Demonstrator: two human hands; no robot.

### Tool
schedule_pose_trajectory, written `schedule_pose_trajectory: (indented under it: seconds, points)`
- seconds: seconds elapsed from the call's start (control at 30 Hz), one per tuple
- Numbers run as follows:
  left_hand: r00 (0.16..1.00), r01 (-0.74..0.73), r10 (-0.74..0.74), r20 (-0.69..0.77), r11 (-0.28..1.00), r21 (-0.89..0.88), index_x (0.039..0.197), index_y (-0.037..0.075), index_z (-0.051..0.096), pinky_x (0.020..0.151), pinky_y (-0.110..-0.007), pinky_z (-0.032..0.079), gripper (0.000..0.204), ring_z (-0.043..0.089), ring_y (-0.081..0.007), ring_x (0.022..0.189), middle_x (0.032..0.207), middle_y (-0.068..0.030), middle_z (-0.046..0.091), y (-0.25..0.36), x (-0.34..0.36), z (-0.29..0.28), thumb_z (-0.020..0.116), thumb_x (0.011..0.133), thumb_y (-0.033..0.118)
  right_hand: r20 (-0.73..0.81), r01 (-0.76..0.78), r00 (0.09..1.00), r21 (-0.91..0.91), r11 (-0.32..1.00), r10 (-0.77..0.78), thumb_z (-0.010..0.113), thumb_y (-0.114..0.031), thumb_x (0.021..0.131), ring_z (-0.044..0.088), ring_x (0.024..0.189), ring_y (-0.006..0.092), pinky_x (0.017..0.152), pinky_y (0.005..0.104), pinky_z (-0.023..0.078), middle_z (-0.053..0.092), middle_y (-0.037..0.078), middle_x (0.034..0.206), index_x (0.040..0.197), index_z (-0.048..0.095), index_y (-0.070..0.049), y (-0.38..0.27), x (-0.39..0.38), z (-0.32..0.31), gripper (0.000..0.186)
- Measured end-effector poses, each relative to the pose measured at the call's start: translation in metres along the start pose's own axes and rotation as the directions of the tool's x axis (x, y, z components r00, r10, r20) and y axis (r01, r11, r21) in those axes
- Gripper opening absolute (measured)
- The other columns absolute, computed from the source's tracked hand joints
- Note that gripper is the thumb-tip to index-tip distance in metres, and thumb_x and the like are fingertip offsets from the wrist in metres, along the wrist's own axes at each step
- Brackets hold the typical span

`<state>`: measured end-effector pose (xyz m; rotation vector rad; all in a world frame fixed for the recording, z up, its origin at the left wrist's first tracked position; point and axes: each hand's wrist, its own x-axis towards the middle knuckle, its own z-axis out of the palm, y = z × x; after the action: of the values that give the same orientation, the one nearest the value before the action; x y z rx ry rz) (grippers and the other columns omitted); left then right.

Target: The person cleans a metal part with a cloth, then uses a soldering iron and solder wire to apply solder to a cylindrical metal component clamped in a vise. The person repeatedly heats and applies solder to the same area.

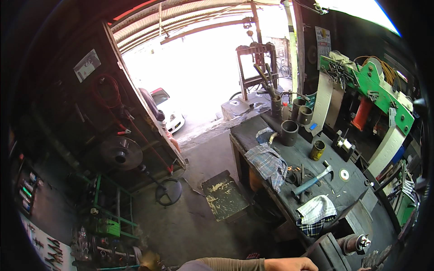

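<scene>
My left hand [291, 264] reaches in at the lower edge from a brown-grey sleeve, its back up and its knuckles toward the right. The frame's edge cuts off its fingers, so I cannot see what they hold. Close beside it stands a grey metal bench vise [326, 254]. A brownish cylindrical metal part [349, 245] with a shiny pronged end sits at the vise. Just beyond lie a folded checked cloth [316, 210] and a claw hammer [312, 180] with a blue-grey handle. My right hand is out of view.
On the dark workbench [334, 180] are a plaid rag [266, 160], a yellow can [318, 150], a metal cylinder [289, 132] and a white ring [344, 175]. A green press frame [370, 74] stands right. A low worn stool [224, 194] and a handwheel [168, 192] are on the left.
</scene>
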<state>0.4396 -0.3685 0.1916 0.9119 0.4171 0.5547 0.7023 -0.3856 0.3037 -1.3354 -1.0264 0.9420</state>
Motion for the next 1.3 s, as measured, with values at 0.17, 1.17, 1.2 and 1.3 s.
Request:
schedule_pose_trajectory:
  seconds: [0.17, 1.17, 1.2, 1.3]
  points:
    - [0.909, -0.17, 0.217, -0.355, 0.973, 0.159, 0.094, 0.002, 0.068, 0.078, -0.026, 0.049, 0.022, 0.06, -0.0061, 0.086, 0.087, 0.0008, 0.067, 0.027, -0.059, -0.049, 0.076, 0.097, 0.022, 0.274, 0.031, 0.959, 0.149, 0.988, -0.072, 0.072, 0.004, 0.092, 0.05, 0.052, 0.0104, 0.047, 0.0226, 0.039, 0.064, 0.008, 0.082, 0.116, 0.062, 0.001, -0.016, -0.009, 0.025, 0.025]
    - [0.322, -0.472, 0.214, -0.922, 0.881, 0.04, 0.111, 0.006, 0.068, 0.074, -0.031, 0.061, 0.016, 0.071, -0.013, 0.086, 0.106, -0.0032, 0.072, -0.001, -0.112, -0.087, 0.063, 0.109, 0.021, 0.439, -0.363, 0.874, 0.301, 0.882, 0.21, 0.069, -0.017, 0.095, 0.048, 0.056, 0.0124, 0.048, 0.0241, 0.04, 0.059, 0.009, 0.086, 0.128, 0.059, 0.004, -0.019, 0.036, 0.026, 0.04]
    - [0.302, -0.495, 0.223, -0.927, 0.868, 0.048, 0.111, 0.006, 0.068, 0.072, -0.03, 0.061, 0.016, 0.071, -0.0117, 0.083, 0.102, -0.0031, 0.072, -0.006, -0.104, -0.084, 0.065, 0.108, 0.022, 0.38, -0.35, 0.897, 0.303, 0.886, 0.224, 0.069, -0.017, 0.095, 0.048, 0.056, 0.0127, 0.047, 0.0244, 0.04, 0.059, 0.009, 0.086, 0.128, 0.059, 0.004, -0.019, 0.041, 0.014, 0.04]
    - [0.248, -0.53, 0.252, -0.935, 0.843, 0.087, 0.11, 0.005, 0.07, 0.073, -0.028, 0.06, 0.016, 0.07, -0.01, 0.083, 0.098, -0.003, 0.073, -0.021, -0.081, -0.072, 0.069, 0.105, 0.02, 0.41, -0.325, 0.893, 0.301, 0.896, 0.187, 0.069, -0.024, 0.096, 0.049, 0.054, 0.0117, 0.044, 0.0248, 0.038, 0.057, 0.008, 0.082, 0.123, 0.058, 0.0, -0.017, 0.071, -0.021, 0.037]
